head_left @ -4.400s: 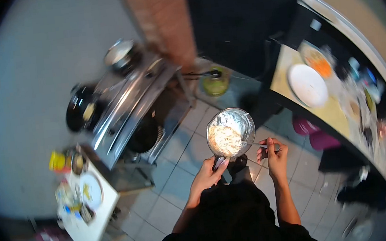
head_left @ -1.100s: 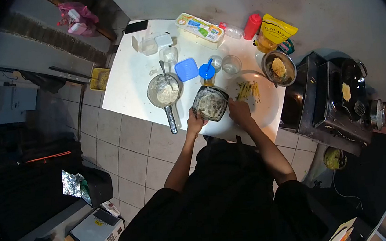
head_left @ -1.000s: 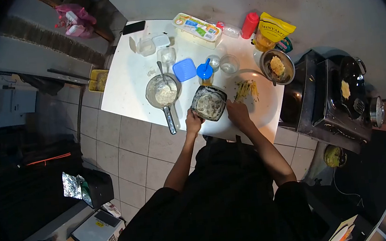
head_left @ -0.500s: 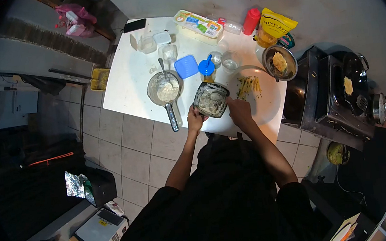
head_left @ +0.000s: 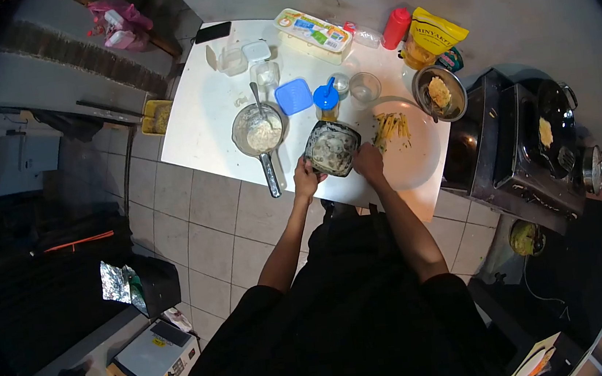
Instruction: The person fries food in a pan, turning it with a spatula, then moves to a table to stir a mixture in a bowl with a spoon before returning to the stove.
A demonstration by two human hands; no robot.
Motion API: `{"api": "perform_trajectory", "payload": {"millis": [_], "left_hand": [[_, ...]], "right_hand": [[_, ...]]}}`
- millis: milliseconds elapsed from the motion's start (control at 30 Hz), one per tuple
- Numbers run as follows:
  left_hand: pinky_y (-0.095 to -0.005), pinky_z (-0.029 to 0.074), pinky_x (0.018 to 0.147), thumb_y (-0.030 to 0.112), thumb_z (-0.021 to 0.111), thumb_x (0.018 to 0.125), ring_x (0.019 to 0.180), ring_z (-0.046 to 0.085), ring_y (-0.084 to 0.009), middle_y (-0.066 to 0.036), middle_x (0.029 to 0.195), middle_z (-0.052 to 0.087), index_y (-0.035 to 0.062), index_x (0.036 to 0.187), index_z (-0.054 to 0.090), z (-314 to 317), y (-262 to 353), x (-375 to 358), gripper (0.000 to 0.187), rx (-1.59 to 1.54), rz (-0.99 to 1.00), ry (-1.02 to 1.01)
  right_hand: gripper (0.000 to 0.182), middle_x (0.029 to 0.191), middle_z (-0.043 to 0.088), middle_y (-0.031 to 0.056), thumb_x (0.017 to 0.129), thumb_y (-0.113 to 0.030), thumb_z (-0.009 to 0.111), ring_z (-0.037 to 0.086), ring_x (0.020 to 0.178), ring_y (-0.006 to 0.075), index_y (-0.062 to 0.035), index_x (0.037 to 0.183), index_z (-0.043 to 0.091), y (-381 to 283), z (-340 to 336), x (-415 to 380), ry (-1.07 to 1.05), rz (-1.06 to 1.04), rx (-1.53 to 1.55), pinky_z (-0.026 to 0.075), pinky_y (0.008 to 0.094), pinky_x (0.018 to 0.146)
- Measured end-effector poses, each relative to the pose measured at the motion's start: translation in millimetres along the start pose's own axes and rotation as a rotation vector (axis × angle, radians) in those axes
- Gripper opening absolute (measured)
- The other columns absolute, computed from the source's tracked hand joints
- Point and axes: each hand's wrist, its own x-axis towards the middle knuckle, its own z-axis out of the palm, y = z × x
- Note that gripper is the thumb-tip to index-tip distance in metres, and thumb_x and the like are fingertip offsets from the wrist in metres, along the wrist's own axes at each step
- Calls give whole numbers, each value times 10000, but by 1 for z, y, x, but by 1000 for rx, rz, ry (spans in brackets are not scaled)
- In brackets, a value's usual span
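Note:
A dark square bowl (head_left: 332, 148) with pale batter smeared inside is tilted above the table's front edge. My left hand (head_left: 306, 178) grips its lower left side, fingers closed on the rim. At its right side is my right hand (head_left: 368, 161), its fingers closed; what they hold is too small to make out. To the right, yellow-green strips (head_left: 392, 131) lie on a large pale plate (head_left: 426, 153). On the left stands a saucepan (head_left: 243, 137) with white flour-like mix and a spoon. A blue-lidded bottle (head_left: 326, 97) is just behind the bowl.
Behind are a blue lid (head_left: 294, 96), clear containers (head_left: 365, 89), a long tub (head_left: 314, 36), a red bottle (head_left: 396, 28) and a yellow pouch (head_left: 437, 30). A metal bowl (head_left: 461, 94) with fried food stands near the stove (head_left: 524, 142), which bears a black pan (head_left: 556, 106).
The view has shifted slightly. My right hand has moved a little down and closer to the dark bowl, which both hands still stay beside.

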Motion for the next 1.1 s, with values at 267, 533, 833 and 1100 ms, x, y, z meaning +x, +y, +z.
{"api": "perform_trajectory", "payload": {"millis": [267,533,833,1100], "left_hand": [[-351,597,699,202,307,1025,780,673,-251,-172,1035,602,34,1320,349,-1,10,3,342,-30,-59,-45],[-377,589,762,164,295,1021,846,666,-300,-217,1111,575,20,1354,290,5,6,4,362,-135,-91,-46],[-379,594,754,132,306,1013,839,668,-294,-222,1098,576,-3,1322,315,8,12,-1,338,-179,-105,-9],[-398,592,768,102,279,1006,858,665,-308,-224,1114,567,3,1314,315,6,18,0,325,-171,-136,-49]], "right_hand": [[223,867,636,251,822,-180,547,630,840,413,18,881,632,-7,-22,-3,-54,-214,-135,507,486,741],[279,825,648,267,816,-225,628,648,776,405,51,777,636,5,6,17,10,26,118,515,465,721],[265,947,629,276,768,-149,584,631,893,422,35,957,598,-12,2,11,-104,62,40,512,472,781],[315,835,635,272,792,-227,642,633,832,424,72,879,593,-8,-1,1,-18,-11,108,510,488,737]]}}
